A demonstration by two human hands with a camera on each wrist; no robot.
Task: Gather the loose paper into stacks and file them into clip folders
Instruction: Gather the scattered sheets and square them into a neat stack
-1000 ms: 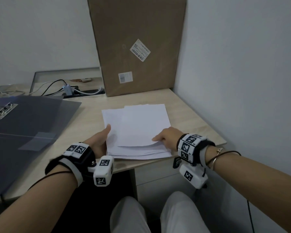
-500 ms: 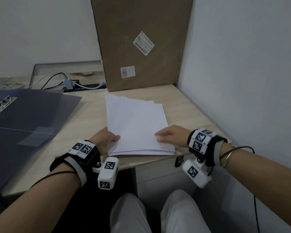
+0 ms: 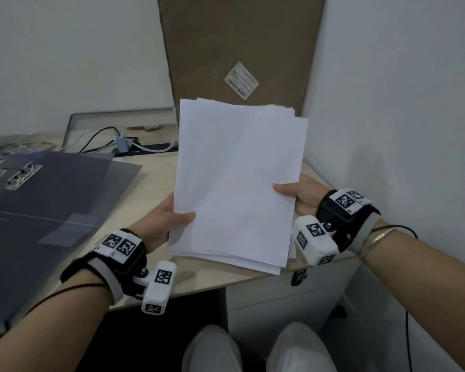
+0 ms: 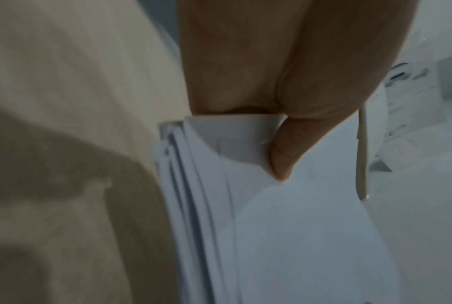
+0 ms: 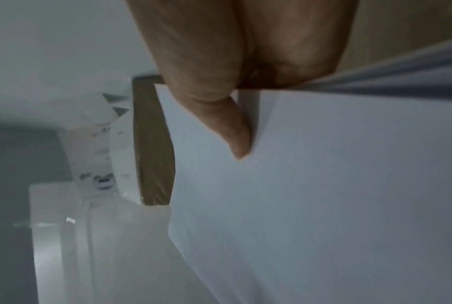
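A stack of white paper point(image 3: 236, 181) is lifted off the desk and tilted up toward me, its sheets slightly fanned at the top and bottom edges. My left hand point(image 3: 169, 218) grips its left edge, thumb on the front sheet. My right hand point(image 3: 293, 194) grips the right edge the same way. In the left wrist view the thumb presses the paper stack point(image 4: 284, 226) near its uneven sheet edges. The right wrist view shows the thumb lying on the top sheet of the paper stack point(image 5: 323, 185). An open dark grey clip folder point(image 3: 51, 200) lies flat at the left, metal clip point(image 3: 23, 173) at its far end.
A tall cardboard box point(image 3: 239, 49) leans against the wall behind the paper. Cables and an adapter point(image 3: 121, 143) lie at the back of the wooden desk point(image 3: 156, 178). A white wall closes the right side. My knees show below the desk edge.
The stack lay flat on the desk with both hands squaring its near edge. Both hands have since gripped its sides and lifted it up, tilted toward me.
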